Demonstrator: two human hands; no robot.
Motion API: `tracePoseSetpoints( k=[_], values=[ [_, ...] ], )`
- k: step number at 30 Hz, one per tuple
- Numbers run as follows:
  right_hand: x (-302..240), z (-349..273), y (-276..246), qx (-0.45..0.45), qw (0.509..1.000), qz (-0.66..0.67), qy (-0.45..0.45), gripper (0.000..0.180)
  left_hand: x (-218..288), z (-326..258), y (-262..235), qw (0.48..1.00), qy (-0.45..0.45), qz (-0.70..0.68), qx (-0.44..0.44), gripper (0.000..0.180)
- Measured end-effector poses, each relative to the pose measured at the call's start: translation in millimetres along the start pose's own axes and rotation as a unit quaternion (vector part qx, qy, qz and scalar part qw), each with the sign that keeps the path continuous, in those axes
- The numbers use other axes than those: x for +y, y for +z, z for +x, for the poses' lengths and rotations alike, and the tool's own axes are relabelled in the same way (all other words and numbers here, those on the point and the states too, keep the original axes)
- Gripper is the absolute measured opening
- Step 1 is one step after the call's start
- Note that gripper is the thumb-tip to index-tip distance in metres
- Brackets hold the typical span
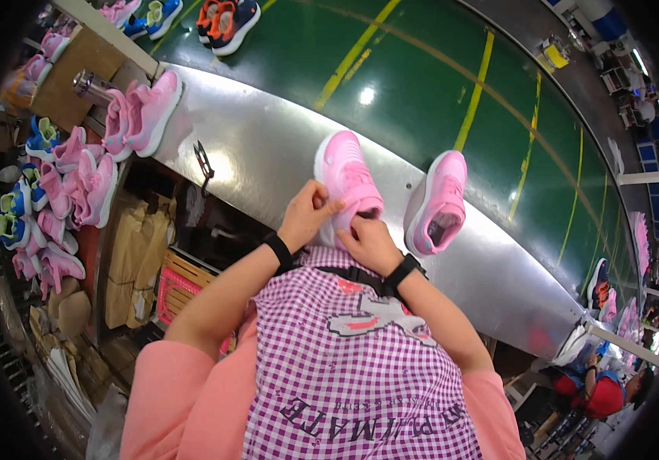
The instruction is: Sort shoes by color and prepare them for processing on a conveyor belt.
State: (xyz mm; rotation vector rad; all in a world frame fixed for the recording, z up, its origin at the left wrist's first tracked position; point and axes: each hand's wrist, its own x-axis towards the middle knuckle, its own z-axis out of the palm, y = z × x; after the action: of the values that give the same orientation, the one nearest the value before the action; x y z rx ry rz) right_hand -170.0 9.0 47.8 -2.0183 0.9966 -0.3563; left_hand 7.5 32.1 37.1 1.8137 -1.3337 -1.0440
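Observation:
A pink child's sneaker (350, 172) rests on the metal ledge in front of me, toe pointing away. My left hand (306, 215) is closed at its left side, thumb and fingers pinching near the strap. At the heel end, my right hand (372, 244) has its fingers curled at the shoe's opening and collar. The parts under my fingertips are hidden. A matching pink sneaker (444, 195) stands apart to the right, its opening toward me, with no hand on it.
Small black thread snips (204, 161) lie left on the metal ledge (257, 123). Beyond runs a green conveyor belt (421, 84) carrying dark orange-trimmed shoes (230, 24). Pink shoes (145, 115) and several others crowd the left. A person in red (602, 391) sits far right.

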Motion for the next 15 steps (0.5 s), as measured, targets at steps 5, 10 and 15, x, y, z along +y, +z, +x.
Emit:
tracePoseSetpoints(
  k=[5,10,15],
  values=[
    [13.5,-28.4,-19.7,0.129,0.962,-0.235,0.049,0.018,-20.2,-11.9,10.3,0.999,0.011,-0.013,0.035,0.023],
    [10.7,-62.9,-48.3,0.158,0.969,-0.187,0.01,0.03,-39.4,-29.2,7.0,0.998,0.017,0.065,-0.007,0.019],
    [5.7,-89.6,-77.6,0.107,0.961,-0.236,0.101,0.056,-31.1,-60.1,13.1,0.993,0.012,0.113,-0.039,0.017]
  ],
)
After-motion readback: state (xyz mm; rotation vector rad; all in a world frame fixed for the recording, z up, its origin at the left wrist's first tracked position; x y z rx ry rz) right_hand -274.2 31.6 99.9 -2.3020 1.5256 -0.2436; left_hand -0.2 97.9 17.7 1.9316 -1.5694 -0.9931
